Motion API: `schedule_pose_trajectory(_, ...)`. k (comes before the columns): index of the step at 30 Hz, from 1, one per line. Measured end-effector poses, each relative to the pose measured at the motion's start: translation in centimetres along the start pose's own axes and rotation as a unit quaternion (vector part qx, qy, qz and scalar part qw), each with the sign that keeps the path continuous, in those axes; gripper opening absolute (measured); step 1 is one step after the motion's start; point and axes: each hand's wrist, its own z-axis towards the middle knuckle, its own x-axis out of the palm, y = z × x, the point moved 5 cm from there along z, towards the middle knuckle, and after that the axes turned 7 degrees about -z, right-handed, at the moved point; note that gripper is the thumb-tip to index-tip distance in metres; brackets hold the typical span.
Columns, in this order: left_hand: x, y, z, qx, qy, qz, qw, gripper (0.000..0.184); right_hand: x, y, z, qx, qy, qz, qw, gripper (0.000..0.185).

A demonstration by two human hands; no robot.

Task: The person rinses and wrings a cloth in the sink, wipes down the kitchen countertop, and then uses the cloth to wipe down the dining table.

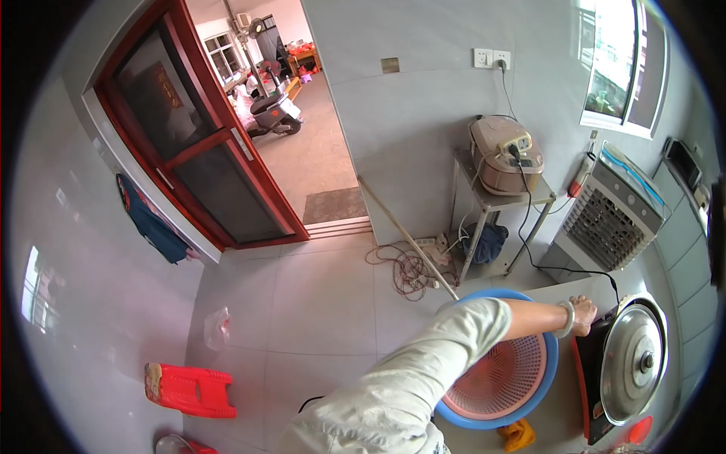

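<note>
My left hand [582, 315], with a pale bangle [565, 319] at the wrist, reaches across to the right. Its fingers look curled, close to the near corner of a black cooktop [594, 344]; what they hold, if anything, is hidden. On the cooktop stands a wide pot covered by a metal lid [634, 371] with a dark knob. Under my outstretched forearm sits a blue basin [550, 371] with a pink plastic colander [503, 378] inside it, partly covered by my pale sleeve [423, 356]. My right hand is out of view.
A rice cooker [503, 155] stands on a metal stand [484, 198], its black cord trailing toward the cooktop. An air cooler [609, 216] is by the wall. A pole [408, 238], tangled cable [408, 276], red stool [198, 392] and orange cloth [516, 435] lie around. A red-framed door [227, 136] stands left of the doorway.
</note>
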Motion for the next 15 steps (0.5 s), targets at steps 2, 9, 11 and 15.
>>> schedule_pose_trajectory(2,-2.5,0.8,-2.5,0.02,-0.026,-0.041,0.999,0.039,-0.2,-0.3,-1.5,0.004,0.014,0.004,1.0,0.031)
schedule_pose_trajectory(9,-8.9,7.8,-16.1,0.165,-0.238,-0.231,0.929,0.039,-0.6,4.0,-8.6,0.173,0.175,0.12,0.962,0.036)
schedule_pose_trajectory(11,-9.9,10.1,-20.1,0.114,-0.222,-0.25,0.935,0.031,-1.2,7.2,-11.1,0.201,0.129,0.159,0.958,0.029)
schedule_pose_trajectory(15,-10.2,15.5,-26.3,-0.005,-0.22,-0.355,0.908,0.024,-2.0,11.1,-13.9,0.196,0.198,0.104,0.955,0.024)
